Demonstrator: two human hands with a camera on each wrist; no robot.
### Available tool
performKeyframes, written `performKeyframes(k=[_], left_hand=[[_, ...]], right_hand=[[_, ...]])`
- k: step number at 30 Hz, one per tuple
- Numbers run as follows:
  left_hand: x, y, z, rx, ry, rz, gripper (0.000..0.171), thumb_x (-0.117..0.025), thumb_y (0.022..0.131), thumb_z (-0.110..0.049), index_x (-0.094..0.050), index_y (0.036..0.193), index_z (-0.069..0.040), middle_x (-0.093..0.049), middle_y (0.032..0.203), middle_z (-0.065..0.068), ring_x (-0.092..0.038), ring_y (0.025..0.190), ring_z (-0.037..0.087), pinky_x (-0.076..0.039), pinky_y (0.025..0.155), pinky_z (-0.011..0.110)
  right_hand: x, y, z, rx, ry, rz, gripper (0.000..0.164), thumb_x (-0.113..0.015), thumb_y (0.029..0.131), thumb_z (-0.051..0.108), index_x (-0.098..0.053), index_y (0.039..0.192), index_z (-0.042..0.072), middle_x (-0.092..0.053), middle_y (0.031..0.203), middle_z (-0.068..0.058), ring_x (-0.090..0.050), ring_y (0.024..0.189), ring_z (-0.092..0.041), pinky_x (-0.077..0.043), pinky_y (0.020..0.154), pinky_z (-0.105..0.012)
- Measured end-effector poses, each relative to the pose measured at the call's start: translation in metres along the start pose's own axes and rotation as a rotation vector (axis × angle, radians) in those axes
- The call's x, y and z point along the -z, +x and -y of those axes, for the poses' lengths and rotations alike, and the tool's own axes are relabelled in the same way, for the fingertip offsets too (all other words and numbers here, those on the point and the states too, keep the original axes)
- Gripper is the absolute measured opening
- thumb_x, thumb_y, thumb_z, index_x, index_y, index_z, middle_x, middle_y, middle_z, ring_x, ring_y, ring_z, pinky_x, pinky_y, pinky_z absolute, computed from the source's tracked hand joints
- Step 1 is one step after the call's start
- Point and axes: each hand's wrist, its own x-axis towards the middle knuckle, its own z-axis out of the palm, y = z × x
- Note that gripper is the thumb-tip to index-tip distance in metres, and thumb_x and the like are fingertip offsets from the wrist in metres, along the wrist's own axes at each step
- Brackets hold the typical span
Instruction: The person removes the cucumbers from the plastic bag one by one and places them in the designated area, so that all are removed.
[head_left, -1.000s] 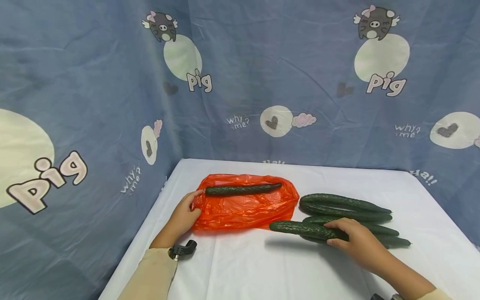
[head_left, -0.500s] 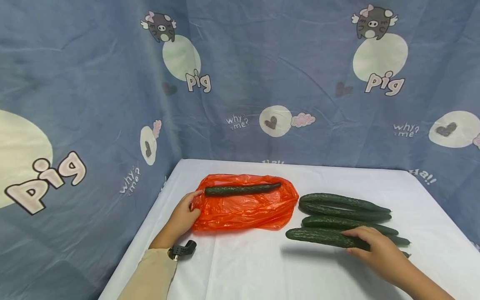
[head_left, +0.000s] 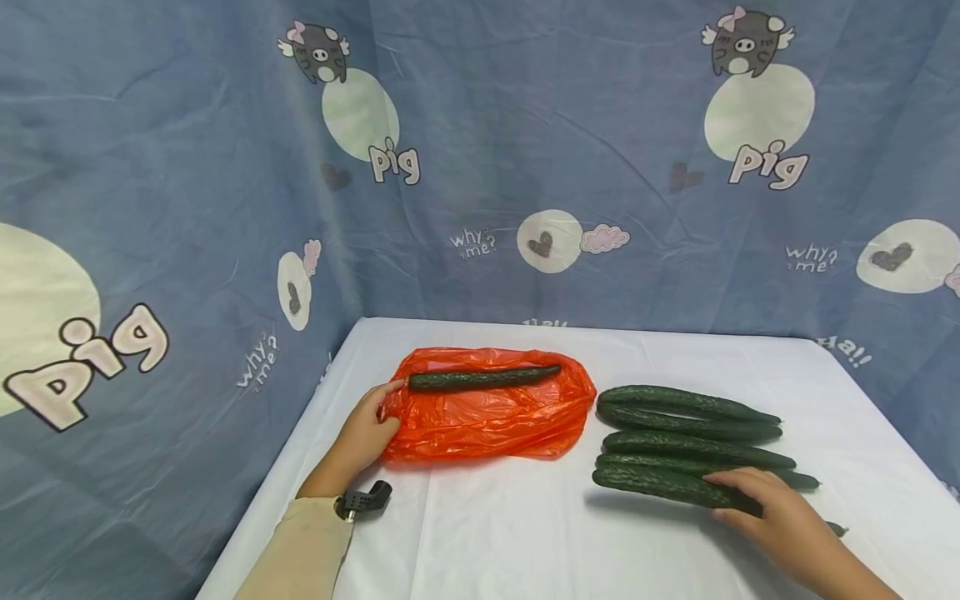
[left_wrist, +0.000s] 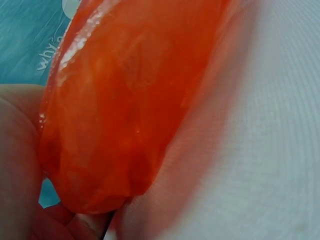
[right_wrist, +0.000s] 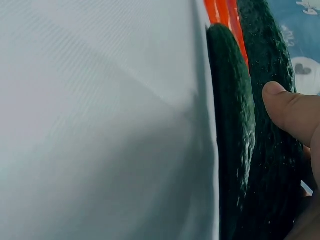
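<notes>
At the left end of an open red plastic bag (head_left: 480, 425) is my left hand (head_left: 367, 433), its thumb and fingers pinching the bag's edge. In the left wrist view the bag's film (left_wrist: 115, 115) runs between thumb and fingers. One dark green cucumber (head_left: 483, 380) lies inside the bag, along its far side. My right hand (head_left: 780, 521) grips another cucumber (head_left: 652, 485) near its right end, thumb on the near side. A shadow lies on the cloth beneath it. In the right wrist view the thumb (right_wrist: 287, 102) presses on the held cucumber (right_wrist: 270, 165).
Several more cucumbers lie side by side behind the held one, among them a curved far cucumber (head_left: 686, 402) and a middle cucumber (head_left: 697, 447). A white cloth (head_left: 517, 533) covers the table. Blue printed curtains (head_left: 465, 125) stand at the back and left.
My right hand has moved right and nearer to me with the cucumber, drawing it away from the bag and in front of the other cucumbers. My left hand and the bag stay put.
</notes>
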Motion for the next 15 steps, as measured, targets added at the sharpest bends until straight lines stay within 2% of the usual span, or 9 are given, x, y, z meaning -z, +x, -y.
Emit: performKeyframes(k=[8, 15], left_hand=[[0.000, 0.001, 0.001, 0.007, -0.005, 0.006, 0.065, -0.054, 0.094, -0.002, -0.046, 0.158, -0.015, -0.041, 0.162, 0.016, -0.035, 0.153, 0.040, -0.030, 0.122, 0.063], [0.000, 0.001, 0.001, 0.017, -0.010, 0.011, 0.066, -0.054, 0.094, -0.002, -0.045, 0.158, -0.015, -0.040, 0.163, 0.015, -0.034, 0.153, 0.040, -0.031, 0.122, 0.063]], right_hand=[[-0.001, -0.003, -0.010, -0.004, -0.006, 0.014, 0.046, -0.083, 0.087, 0.032, -0.072, 0.129, 0.016, -0.070, 0.129, -0.009, -0.061, 0.121, -0.045, -0.052, 0.091, -0.064], [-0.006, -0.005, -0.015, 0.021, -0.035, -0.022, 0.044, -0.085, 0.085, 0.027, -0.073, 0.126, 0.016, -0.071, 0.127, -0.010, -0.062, 0.118, -0.044, -0.052, 0.091, -0.064]])
